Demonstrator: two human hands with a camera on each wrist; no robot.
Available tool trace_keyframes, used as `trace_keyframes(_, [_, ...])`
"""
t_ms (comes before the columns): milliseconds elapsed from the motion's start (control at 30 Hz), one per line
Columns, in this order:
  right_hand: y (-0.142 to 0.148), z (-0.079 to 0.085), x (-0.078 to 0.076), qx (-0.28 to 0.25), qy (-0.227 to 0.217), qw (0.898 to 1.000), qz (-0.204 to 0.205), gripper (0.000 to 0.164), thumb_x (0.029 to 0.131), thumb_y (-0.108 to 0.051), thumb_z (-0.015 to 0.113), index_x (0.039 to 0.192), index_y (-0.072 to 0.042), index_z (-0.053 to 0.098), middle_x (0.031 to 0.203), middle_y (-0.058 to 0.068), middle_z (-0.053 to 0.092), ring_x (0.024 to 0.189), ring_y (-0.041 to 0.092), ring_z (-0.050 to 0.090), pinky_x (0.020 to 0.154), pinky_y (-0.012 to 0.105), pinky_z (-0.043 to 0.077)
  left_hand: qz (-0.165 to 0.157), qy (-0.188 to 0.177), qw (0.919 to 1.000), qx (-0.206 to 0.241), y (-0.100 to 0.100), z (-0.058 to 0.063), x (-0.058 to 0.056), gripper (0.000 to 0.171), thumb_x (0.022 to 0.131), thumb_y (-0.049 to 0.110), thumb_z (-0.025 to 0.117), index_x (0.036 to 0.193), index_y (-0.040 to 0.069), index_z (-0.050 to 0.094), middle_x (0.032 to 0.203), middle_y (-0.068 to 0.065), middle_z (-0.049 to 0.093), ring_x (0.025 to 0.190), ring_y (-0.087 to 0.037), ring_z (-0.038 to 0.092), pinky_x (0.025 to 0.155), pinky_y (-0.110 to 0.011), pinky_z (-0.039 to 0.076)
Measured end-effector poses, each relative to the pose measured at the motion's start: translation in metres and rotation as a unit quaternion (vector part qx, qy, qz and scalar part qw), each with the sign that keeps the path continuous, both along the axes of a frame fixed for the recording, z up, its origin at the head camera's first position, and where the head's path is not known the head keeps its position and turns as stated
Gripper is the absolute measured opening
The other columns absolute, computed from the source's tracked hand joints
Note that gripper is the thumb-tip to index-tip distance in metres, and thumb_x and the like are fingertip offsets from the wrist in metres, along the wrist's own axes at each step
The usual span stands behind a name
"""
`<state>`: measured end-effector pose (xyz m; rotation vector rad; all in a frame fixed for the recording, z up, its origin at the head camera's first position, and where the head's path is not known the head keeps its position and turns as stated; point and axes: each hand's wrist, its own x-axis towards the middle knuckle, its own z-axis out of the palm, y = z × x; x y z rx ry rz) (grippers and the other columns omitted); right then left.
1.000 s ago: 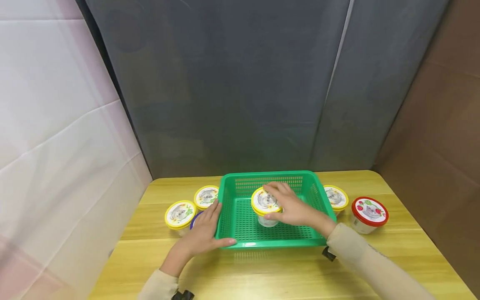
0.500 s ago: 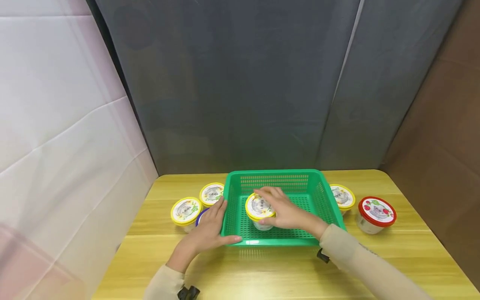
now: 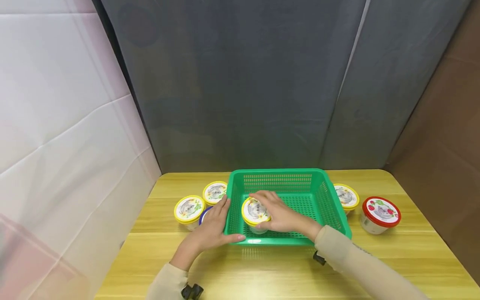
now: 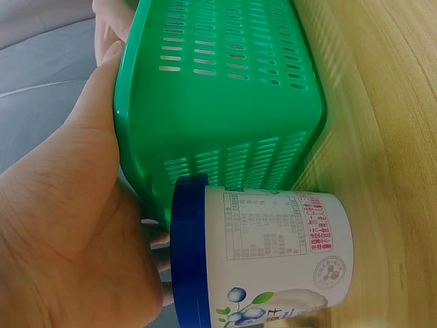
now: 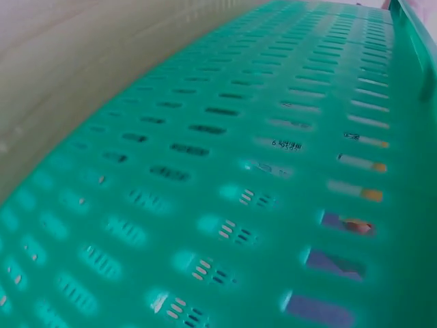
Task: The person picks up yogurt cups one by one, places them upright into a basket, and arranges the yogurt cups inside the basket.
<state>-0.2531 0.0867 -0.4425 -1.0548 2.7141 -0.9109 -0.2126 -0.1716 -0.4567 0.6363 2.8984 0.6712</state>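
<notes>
A green plastic basket [image 3: 300,241] stands on the wooden table. Inside it, near the front left corner, my right hand [image 3: 281,215] grips a yellow-lidded tub [image 3: 255,212] from above, with fingers and thumb around the lid. My left hand [image 3: 211,228] rests on the basket's left rim, fingers straight, thumb along the front edge. Beneath that hand is a blue-lidded tub [image 4: 273,253], mostly hidden in the head view but clear beside the basket in the left wrist view. The slotted basket wall [image 5: 259,164] fills the right wrist view; the right hand cannot be made out there.
Two yellow-lidded tubs, one nearer [image 3: 189,209] and one farther [image 3: 215,192], stand left of the basket. To its right are another yellow-lidded tub [image 3: 346,196] and a red-lidded tub [image 3: 380,214]. A dark grey curtain [image 3: 243,83] hangs behind the table.
My right hand has carried the gripped tub left and toward the front inside the basket. The left hand stays on the basket's rim. The whole view has shifted slightly.
</notes>
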Motion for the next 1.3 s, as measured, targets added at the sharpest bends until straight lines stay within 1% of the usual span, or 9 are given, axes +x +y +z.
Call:
trace_keyframes(200, [-0.004,-0.005,0.0,0.018,-0.016,1.0,0.004,0.088,0.083,-0.032,0.077,0.156,-0.027,0.028,0.159,0.006,0.03,0.142,0.03,0.033,0.11,0.061,0.036,-0.001,0.001,1.0,-0.003,0.001,0.0,0.0,0.12,0.08,0.074,0.061,0.159,0.002,0.005,0.168,-0.015,-0.003,0.156,-0.037,0.006,0.122,-0.059,0.019])
trace_keyframes(433, [-0.008,-0.009,0.0,0.013,-0.018,1.0,0.012,0.088,0.082,-0.031,0.08,0.155,-0.022,0.032,0.159,0.007,0.032,0.143,0.032,0.032,0.112,0.063,0.033,0.001,0.004,1.0,-0.002,0.001,-0.001,-0.002,0.118,0.081,0.072,0.062,0.159,0.002,0.007,0.168,-0.015,-0.002,0.156,-0.038,0.007,0.122,-0.061,0.018])
trace_keyframes(567, [-0.01,-0.011,-0.001,0.032,-0.013,0.999,0.019,0.088,0.083,-0.036,0.08,0.155,-0.022,0.031,0.16,0.004,0.031,0.146,0.031,0.03,0.116,0.063,0.028,0.001,0.003,1.0,-0.003,0.001,0.0,-0.002,0.118,0.081,0.072,0.063,0.159,0.002,0.008,0.168,-0.016,-0.001,0.155,-0.038,0.007,0.121,-0.062,0.019])
trace_keyframes(667, [-0.011,-0.012,0.0,0.041,-0.012,0.999,0.021,0.089,0.083,-0.04,0.079,0.155,-0.022,0.03,0.161,0.003,0.03,0.147,0.03,0.029,0.117,0.062,0.027,0.0,0.002,1.0,-0.007,0.001,-0.001,-0.002,0.118,0.081,0.072,0.062,0.159,0.002,0.008,0.168,-0.015,-0.001,0.156,-0.038,0.007,0.121,-0.062,0.019])
trace_keyframes(833, [-0.012,-0.013,0.001,0.031,-0.015,0.999,0.026,0.088,0.082,-0.041,0.079,0.154,-0.023,0.032,0.159,0.003,0.033,0.146,0.03,0.032,0.117,0.061,0.028,0.0,0.003,1.0,-0.008,0.0,-0.001,-0.001,0.119,0.081,0.074,0.062,0.159,0.002,0.007,0.168,-0.015,-0.001,0.156,-0.038,0.007,0.121,-0.062,0.019])
trace_keyframes(1067, [-0.012,-0.017,0.0,0.032,-0.009,0.999,0.039,0.084,0.083,-0.043,0.078,0.153,-0.022,0.035,0.156,0.0,0.036,0.143,0.025,0.035,0.116,0.057,0.031,0.001,-0.003,1.0,-0.005,0.0,-0.002,-0.002,0.119,0.081,0.073,0.062,0.159,0.003,0.007,0.168,-0.015,-0.003,0.156,-0.038,0.006,0.122,-0.062,0.018])
trace_keyframes(1300, [-0.012,-0.017,0.0,0.031,0.001,0.998,0.047,0.083,0.083,-0.044,0.077,0.152,-0.021,0.037,0.154,0.0,0.038,0.142,0.021,0.036,0.12,0.057,0.025,0.002,-0.008,1.0,-0.004,0.0,-0.003,-0.002,0.12,0.081,0.073,0.062,0.159,0.004,0.004,0.169,-0.012,-0.005,0.156,-0.035,0.004,0.123,-0.061,0.016])
